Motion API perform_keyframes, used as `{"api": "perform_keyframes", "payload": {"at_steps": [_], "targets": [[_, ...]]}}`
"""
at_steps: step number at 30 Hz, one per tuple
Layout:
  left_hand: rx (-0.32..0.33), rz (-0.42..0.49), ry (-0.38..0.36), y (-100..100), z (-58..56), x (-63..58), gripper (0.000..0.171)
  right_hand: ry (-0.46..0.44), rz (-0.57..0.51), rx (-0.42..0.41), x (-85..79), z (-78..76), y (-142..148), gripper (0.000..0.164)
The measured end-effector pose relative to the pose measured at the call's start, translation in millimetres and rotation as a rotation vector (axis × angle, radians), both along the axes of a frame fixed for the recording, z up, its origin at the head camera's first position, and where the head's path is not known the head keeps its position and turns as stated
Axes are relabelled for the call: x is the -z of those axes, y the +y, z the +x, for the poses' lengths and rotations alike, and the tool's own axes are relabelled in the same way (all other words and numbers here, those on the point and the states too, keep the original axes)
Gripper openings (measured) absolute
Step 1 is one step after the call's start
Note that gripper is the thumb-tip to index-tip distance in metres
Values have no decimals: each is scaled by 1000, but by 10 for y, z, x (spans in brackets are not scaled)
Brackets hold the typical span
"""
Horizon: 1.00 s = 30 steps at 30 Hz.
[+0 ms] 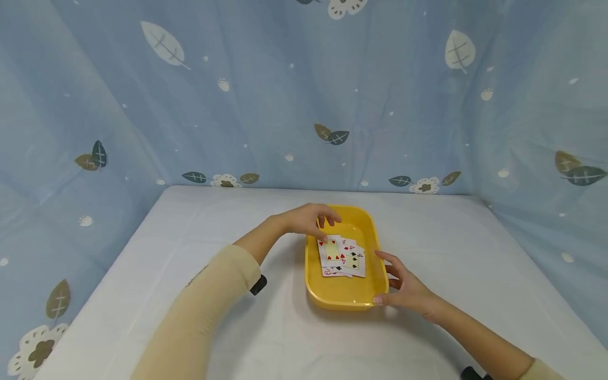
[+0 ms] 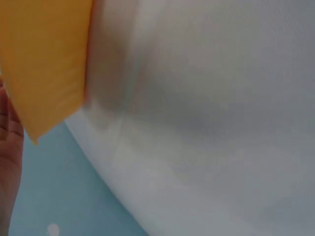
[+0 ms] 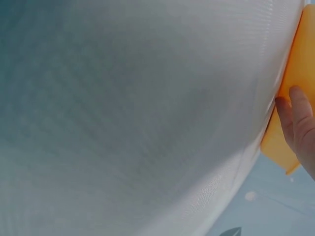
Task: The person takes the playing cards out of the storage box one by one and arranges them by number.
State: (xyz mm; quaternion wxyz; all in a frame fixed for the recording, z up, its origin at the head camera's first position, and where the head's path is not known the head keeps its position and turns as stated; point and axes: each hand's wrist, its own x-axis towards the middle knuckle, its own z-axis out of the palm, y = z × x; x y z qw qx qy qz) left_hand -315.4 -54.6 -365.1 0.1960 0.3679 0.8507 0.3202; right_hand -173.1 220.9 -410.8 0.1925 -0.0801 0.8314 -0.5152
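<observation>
"Lying just right of centre in the frame are face-up playing cards [image 1: 349, 258], overlapping inside a yellow tray [image 1: 334, 294]. How would they handle?"

"Light and thin, I'd judge: springy, slick enough to slide over one another, and easily creased by a hard pinch. One lying flat could be awkward to lift."

"So where would you take hold?"

"At an edge that juts out, like the pile's right side, with thumb and fingertip pinching gently."

"What's the left hand [image 1: 309, 218] doing?"

"Reaching over the tray's upper-left rim, fingers bent and parted from the thumb, nothing visibly gripped. The thumb tip is over the pile's upper-left card; whether it presses, I can't tell."

"And the right hand [image 1: 406, 288]?"

"Spread along the tray's right side, thumb well apart from the fingers, touching without wrapping round it. The tray looks like stiff, light plastic that could skid, so that rim seems a sensible place to steady it."
</observation>
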Motion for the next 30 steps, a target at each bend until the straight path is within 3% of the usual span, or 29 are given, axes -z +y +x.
{"api": "perform_keyframes", "payload": {"at_steps": [6, 14, 22, 30], "targets": [[49, -100, 83, 117, 7, 104, 46, 8, -20, -17, 32, -1, -19, 94], [101, -237, 101, 264, -15, 190, 43, 13, -30, -31, 65, 27, -19, 94], [98, -341, 160, 351, -86, 226, 45, 22, -16, -28, 34, 27, 4, 96], [77, -443, 209, 389, -96, 248, 62, 33, -14, -42, 33, 6, 23, 96]]}}
